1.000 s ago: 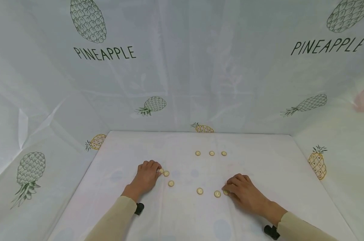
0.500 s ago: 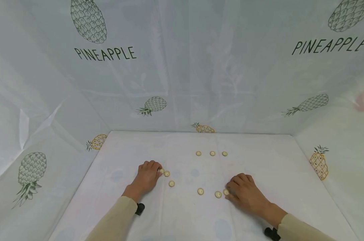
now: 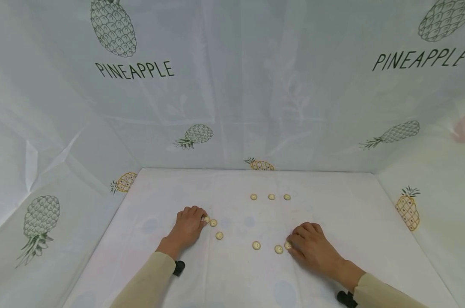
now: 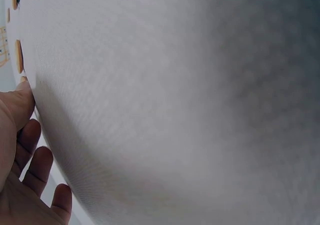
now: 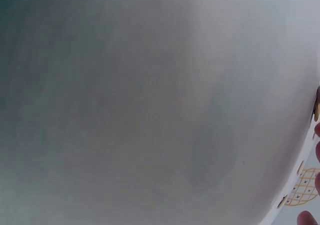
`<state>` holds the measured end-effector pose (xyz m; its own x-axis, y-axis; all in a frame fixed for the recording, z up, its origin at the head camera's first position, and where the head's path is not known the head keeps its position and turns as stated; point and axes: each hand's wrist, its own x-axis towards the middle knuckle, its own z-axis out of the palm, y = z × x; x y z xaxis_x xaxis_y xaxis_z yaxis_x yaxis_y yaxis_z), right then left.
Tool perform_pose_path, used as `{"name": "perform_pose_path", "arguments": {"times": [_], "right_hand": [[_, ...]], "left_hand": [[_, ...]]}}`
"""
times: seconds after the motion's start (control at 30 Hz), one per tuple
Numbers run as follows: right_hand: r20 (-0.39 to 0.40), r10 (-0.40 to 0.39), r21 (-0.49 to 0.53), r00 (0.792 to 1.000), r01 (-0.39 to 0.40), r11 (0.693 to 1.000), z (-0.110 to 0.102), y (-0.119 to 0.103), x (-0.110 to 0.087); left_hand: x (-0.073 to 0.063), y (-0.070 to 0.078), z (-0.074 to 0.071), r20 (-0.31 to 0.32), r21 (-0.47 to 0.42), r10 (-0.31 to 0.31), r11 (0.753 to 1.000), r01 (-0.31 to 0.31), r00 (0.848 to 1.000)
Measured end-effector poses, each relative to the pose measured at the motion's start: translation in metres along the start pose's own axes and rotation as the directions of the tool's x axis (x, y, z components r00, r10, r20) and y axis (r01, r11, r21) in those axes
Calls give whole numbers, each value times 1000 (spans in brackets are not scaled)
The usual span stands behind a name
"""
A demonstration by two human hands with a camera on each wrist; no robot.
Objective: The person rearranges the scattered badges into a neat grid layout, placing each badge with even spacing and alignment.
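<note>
Small round cream wooden discs with a dark rim line and a faint mark lie flat on the white cloth. In the head view my left hand [image 3: 187,224] pinches one disc [image 3: 207,219] between thumb and index finger, down at the cloth. Right beside it lies another disc [image 3: 213,223], and a third disc [image 3: 219,235] sits just nearer. My right hand [image 3: 313,248] holds a disc [image 3: 288,245] at its thumb and fingertips, close against a neighbouring disc [image 3: 278,249]. The left wrist view shows my left thumb [image 4: 20,102] at a disc's edge, its other fingers loosely bent.
Three discs stand in a row farther back, the middle disc [image 3: 271,196] among them. A single disc [image 3: 257,245] lies between the two hands. White cloth printed with pineapples [image 3: 198,133] rises behind the table [image 3: 232,278] and along both sides.
My right fingers have uncovered more of their disc, which has slid slightly left toward its neighbour. The left hand and its disc stay in place.
</note>
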<state>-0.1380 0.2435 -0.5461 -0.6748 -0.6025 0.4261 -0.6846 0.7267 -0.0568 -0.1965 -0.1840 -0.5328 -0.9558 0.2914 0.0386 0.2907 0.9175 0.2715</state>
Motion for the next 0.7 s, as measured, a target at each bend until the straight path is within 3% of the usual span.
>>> {"name": "perform_pose_path", "arguments": {"times": [0.33,0.7], "right_hand": [[-2,-26,30,1000,26,999,-2,1,1],[109,-23,5,994,23,1000,-3,4,13]], "left_hand": [[2,0,0,7,13,-1,1000,1,1000],[2,-1,2,0,17,-2,1000,2,1000]]}}
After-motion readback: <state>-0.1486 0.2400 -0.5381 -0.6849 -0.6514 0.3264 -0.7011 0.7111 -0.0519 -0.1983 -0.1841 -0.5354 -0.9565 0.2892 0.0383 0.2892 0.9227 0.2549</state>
